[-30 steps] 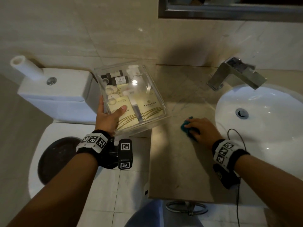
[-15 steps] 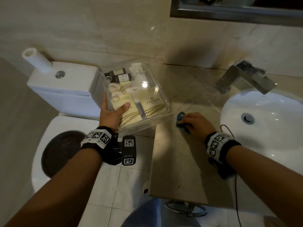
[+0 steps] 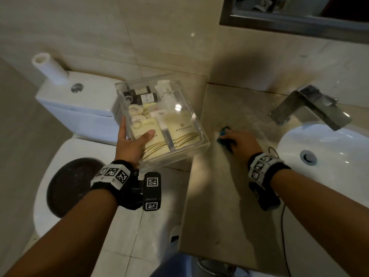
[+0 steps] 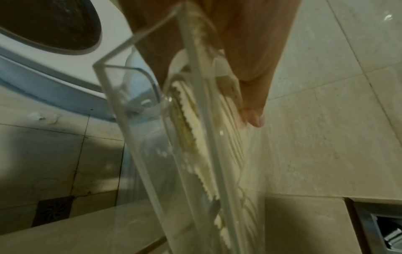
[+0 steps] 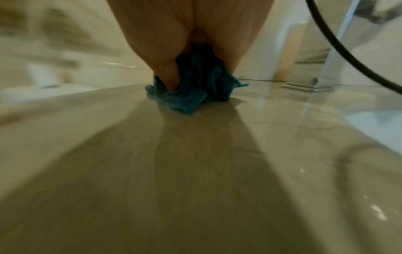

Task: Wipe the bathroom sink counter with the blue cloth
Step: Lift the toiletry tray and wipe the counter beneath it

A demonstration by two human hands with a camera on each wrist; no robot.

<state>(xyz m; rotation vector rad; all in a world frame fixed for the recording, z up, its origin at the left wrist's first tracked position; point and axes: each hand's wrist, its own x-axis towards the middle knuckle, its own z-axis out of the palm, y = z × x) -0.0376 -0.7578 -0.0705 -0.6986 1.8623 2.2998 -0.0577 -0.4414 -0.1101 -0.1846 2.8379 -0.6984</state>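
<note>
My right hand (image 3: 237,141) grips a bunched blue cloth (image 3: 224,134) and presses it onto the beige stone counter (image 3: 215,206), left of the white basin (image 3: 329,154). In the right wrist view the blue cloth (image 5: 195,87) sits crumpled under the thumb and fingers, touching the counter (image 5: 174,171). My left hand (image 3: 131,142) holds a clear plastic tray (image 3: 197,120) of hotel toiletries lifted off the counter, thumb on top, fingers beneath. The left wrist view shows the tray (image 4: 152,137) edge-on with the thumb (image 4: 254,110) over it.
A chrome faucet (image 3: 311,108) stands behind the basin. A white toilet (image 3: 79,104) with its bowl (image 3: 65,184) is at the left, below the tray, with a paper roll (image 3: 50,68) on the tank. A mirror frame (image 3: 289,23) hangs above. A floor drain (image 4: 52,211) lies below.
My right hand has slid the blue cloth leftward and farther back across the counter. The left hand keeps the tray raised in about the same place.
</note>
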